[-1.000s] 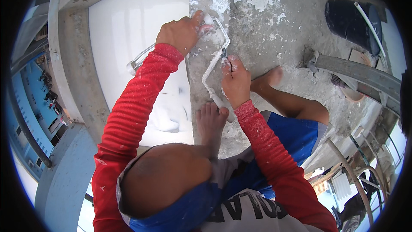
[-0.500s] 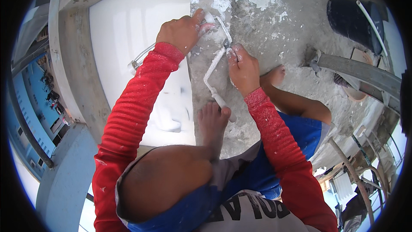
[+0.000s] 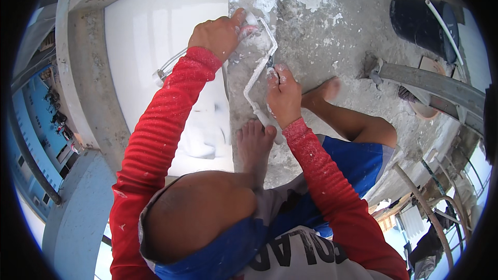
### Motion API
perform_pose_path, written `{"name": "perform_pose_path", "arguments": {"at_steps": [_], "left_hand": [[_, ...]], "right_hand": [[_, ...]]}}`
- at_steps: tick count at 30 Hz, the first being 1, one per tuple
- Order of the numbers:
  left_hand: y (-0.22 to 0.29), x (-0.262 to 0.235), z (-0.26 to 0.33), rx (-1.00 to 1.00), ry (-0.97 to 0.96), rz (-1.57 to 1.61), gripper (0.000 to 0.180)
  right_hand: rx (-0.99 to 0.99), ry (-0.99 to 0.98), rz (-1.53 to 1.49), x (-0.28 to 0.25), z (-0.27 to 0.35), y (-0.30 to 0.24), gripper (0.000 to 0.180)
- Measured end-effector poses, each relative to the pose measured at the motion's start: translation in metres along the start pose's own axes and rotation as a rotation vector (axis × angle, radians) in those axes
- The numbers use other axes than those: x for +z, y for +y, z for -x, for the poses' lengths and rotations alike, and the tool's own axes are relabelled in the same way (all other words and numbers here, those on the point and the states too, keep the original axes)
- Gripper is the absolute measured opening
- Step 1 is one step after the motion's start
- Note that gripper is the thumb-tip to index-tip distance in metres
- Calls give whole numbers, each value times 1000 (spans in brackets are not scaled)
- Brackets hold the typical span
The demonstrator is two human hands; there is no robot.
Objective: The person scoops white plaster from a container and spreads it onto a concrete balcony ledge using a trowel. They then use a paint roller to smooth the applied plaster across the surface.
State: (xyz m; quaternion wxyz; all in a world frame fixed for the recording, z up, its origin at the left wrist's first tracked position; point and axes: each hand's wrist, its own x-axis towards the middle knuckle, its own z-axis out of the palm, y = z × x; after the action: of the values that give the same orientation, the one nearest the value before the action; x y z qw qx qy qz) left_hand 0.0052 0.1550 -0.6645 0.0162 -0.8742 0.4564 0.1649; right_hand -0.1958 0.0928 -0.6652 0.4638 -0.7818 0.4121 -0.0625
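Crusted in white, a bent paint roller frame (image 3: 250,80) stretches over the concrete ledge. Its pale handle (image 3: 266,118) lies near my bare foot, and its far end reaches my left hand (image 3: 218,36). The fingers of that hand are closed around the white end piece; a pinkish bit shows beneath them. My right hand (image 3: 285,95) is closed, its thumb and forefinger pinching a small dark piece (image 3: 270,61) against the rod just below the upper bend. I cannot make out what kind of thing that piece is. White specks cover both hands and red sleeves.
A glossy white surface (image 3: 150,31) lies left of the ledge, with metal wires and a white end (image 3: 158,77) beside my left wrist. Right of me stand a dark container (image 3: 423,26) with a pale stick and a grey metal bar (image 3: 430,83). My feet rest on concrete.
My right hand has slid down the rod toward me and slightly left, the dark piece moving with it from the bend. My left hand keeps its hold on the far end.
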Motion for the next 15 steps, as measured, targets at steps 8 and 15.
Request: {"name": "perform_pose_path", "arguments": {"at_steps": [8,15], "left_hand": [[-9,10,3,22,75,8,58],[-4,5,4,15,78,24,57]], "right_hand": [[-267,-142,195,-24,-55,5,13],[-83,-87,9,-8,-24,1,15]]}}
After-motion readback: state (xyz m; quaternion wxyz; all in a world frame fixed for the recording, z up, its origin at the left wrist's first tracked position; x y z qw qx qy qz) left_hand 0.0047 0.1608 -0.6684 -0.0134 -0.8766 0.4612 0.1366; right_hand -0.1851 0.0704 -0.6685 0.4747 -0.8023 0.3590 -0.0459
